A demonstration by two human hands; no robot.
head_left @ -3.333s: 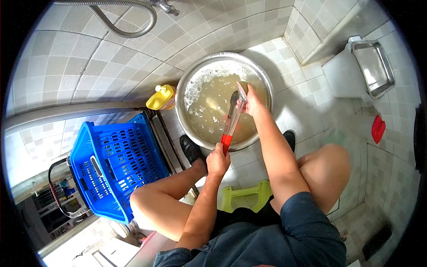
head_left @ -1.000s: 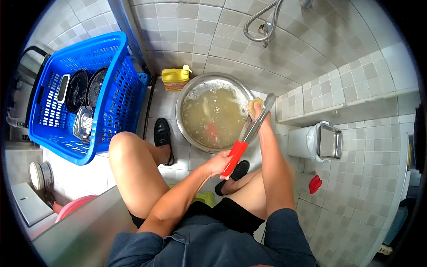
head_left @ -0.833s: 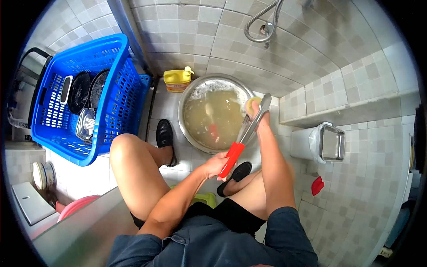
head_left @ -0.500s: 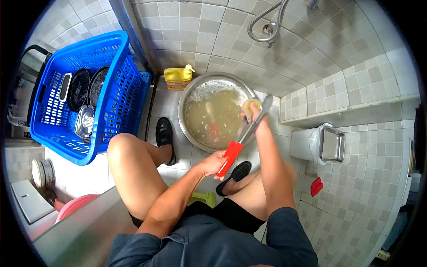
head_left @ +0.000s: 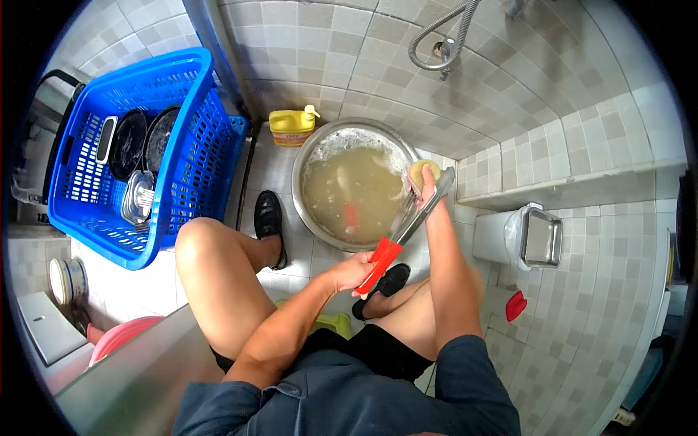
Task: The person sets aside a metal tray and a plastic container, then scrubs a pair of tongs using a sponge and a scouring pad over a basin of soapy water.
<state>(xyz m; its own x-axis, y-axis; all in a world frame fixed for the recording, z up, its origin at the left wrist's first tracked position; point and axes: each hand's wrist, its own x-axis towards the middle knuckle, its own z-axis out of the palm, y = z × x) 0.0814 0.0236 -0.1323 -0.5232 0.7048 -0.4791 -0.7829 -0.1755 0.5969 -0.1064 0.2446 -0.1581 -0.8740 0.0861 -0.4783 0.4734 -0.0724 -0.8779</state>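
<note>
My left hand [head_left: 354, 272] is closed round the red handles of a pair of metal tongs [head_left: 384, 263]. The tongs point up and to the right, beyond the right rim of a round metal basin [head_left: 297, 190]. My right hand [head_left: 430, 195] pinches a round yellowish sponge [head_left: 422, 171] near the tongs' metal end, its fingers partly hidden by the metal arms. Cloudy, foamy water [head_left: 327, 190] fills the basin, and a reddish object [head_left: 352, 216] shows blurred under the surface, beside a pale shape.
A blue basket [head_left: 190, 138] holding dark round pans stands at the left. Behind the basin are a yellow pump bottle [head_left: 291, 127] and a hanging metal hose [head_left: 463, 33]. To the right are a lined bin [head_left: 498, 232] and a red object [head_left: 515, 306].
The view has swung round since the earliest frame. The tongs and my right hand have moved from over the water to the basin's right edge, and the tongs' angle has shifted slightly since.
</note>
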